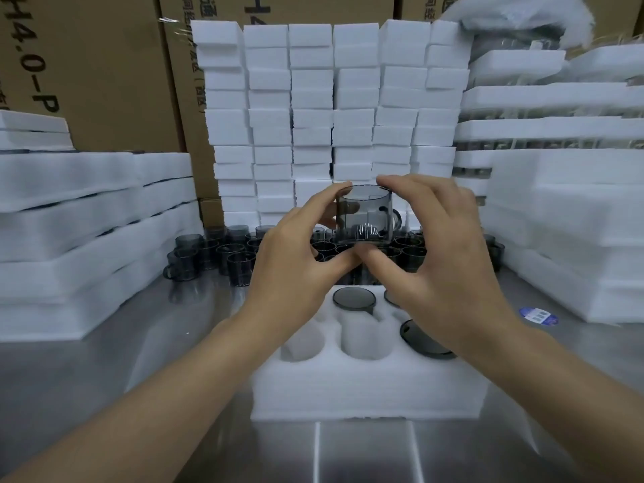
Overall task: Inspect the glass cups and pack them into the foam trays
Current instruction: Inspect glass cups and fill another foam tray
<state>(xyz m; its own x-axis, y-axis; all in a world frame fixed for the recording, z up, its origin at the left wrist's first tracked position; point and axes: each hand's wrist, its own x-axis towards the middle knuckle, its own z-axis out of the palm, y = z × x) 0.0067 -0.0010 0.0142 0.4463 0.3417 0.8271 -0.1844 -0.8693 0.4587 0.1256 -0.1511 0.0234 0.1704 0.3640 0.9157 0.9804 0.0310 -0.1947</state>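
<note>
Head view. A smoky grey glass cup (364,214) is held upright at centre frame, raised above the foam tray (366,388) and in front of the stacked foam blocks (331,109). The cup's handle points toward the right of the frame.

Left hand (296,259): fingers curled round the cup's left wall near the rim, thumb reaching under its base. Right hand (442,252): fingers over the right side of the rim, thumb meeting the base from below. Both hands pinch the cup between fingers and thumb; the two thumbs lie close together beneath it.

The tray sits at lower centre on a metal table (104,378). Two pockets at its left and centre front show only white foam. Three pockets hold cups seen as dark round discs: one at centre rear (353,298), one at right front (423,339), one at right rear mostly hidden by the right hand.

A cluster of loose cups (216,254) stands on the table behind the tray, at mid frame. Stacks of foam sheets (69,221) fill the left edge; filled tray stacks (557,134) fill the right. Cardboard boxes (104,64) stand at upper left. A blue sticker (538,316) lies on the table at right.
</note>
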